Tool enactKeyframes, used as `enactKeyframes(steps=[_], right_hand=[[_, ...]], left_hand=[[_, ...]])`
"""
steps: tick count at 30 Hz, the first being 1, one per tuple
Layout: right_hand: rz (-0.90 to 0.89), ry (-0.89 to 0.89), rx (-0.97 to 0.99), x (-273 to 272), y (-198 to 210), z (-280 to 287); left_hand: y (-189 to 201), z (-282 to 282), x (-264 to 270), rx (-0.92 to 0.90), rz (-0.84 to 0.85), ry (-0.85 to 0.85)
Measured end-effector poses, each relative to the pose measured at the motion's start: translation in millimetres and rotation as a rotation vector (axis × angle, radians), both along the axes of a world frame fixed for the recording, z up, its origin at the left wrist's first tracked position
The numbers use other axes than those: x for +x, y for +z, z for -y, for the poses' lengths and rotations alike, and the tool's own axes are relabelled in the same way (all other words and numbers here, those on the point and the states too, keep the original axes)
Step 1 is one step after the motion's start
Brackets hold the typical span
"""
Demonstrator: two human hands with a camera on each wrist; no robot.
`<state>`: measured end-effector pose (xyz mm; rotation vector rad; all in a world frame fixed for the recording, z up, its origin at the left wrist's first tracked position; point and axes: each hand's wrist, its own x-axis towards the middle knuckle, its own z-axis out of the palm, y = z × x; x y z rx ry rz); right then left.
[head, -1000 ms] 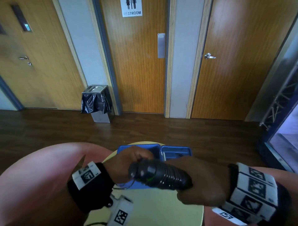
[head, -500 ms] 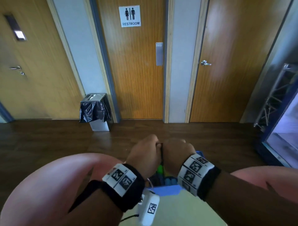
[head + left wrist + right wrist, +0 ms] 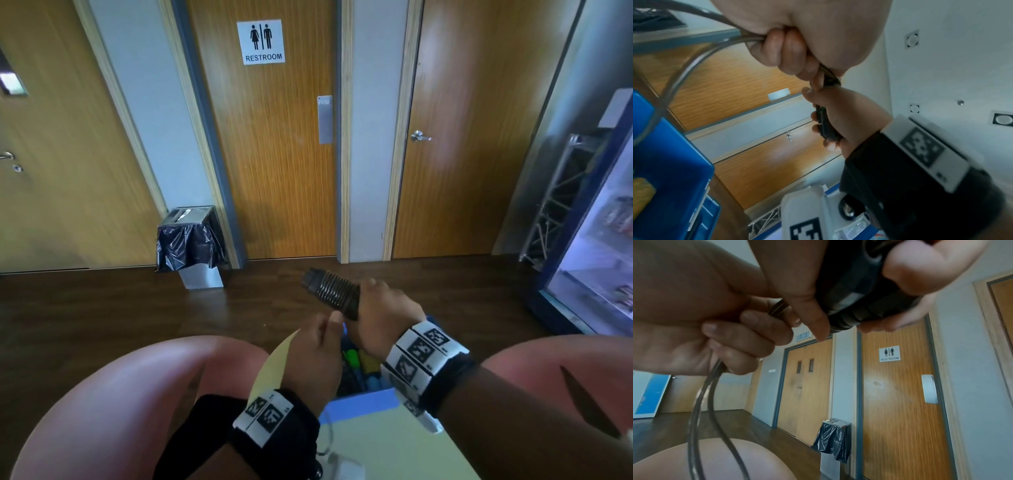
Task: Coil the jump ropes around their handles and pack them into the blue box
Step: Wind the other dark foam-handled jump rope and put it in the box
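My right hand [image 3: 371,305] grips a pair of black jump-rope handles [image 3: 330,291] with rope coiled tightly round them, its end pointing up and left. Just below it, my left hand [image 3: 325,342] holds the loose rope. In the right wrist view two rope strands [image 3: 701,402] hang down from my left fist [image 3: 719,331], next to the black handles [image 3: 855,293]. The left wrist view shows the rope [image 3: 692,63] curving away from my left hand [image 3: 789,48] toward the blue box [image 3: 668,154]. The blue box [image 3: 359,402] lies under my hands, with green and yellow handles [image 3: 354,358] inside.
The box sits on a round pale yellow table [image 3: 376,448] between two pink rounded seats [image 3: 120,394]. Beyond lie dark wood floor, a bin with a black bag [image 3: 191,246], wooden doors and a lit fridge [image 3: 603,246] at the right.
The bundle has gone from lying low and level over the table to being raised and tilted in my right hand. My left hand has dropped below it, onto the rope.
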<state>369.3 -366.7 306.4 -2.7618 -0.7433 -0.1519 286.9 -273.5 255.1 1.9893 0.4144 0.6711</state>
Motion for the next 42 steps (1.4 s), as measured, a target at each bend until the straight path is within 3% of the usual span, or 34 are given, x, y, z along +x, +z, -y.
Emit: enactKeyframes(steps=[6, 10, 14, 19, 25, 37, 42], right_hand=[[0.032, 0.044, -0.052, -14.1, 5.6, -1.6], [0.147, 0.048, -0.128, -16.7, 8.5, -5.9], [0.124, 0.035, -0.181, -14.0, 5.8, -11.3], [0.033, 0.049, -0.200, -13.9, 0.8, -15.0], [0.077, 0.060, -0.282, -15.0, -6.5, -16.8], [-0.042, 0.070, -0.084, -17.8, -0.4, -20.7], [-0.215, 0.064, 0.045, -15.9, -3.3, -16.6]], left_hand=[[4.4, -15.1, -15.6, -0.214, 0.036, -0.127], [0.6, -10.9, -24.4, -0.199, 0.113, -0.043], [0.4, -12.0, -25.2, -0.170, 0.130, -0.017], [-5.3, -11.1, -24.9, -0.274, 0.104, 0.020], [-10.4, -18.4, -29.0, -0.184, 0.115, 0.045], [-21.9, -17.4, -25.5, -0.258, 0.096, 0.062], [-19.2, -21.4, -20.7, -0.365, 0.114, -0.098]])
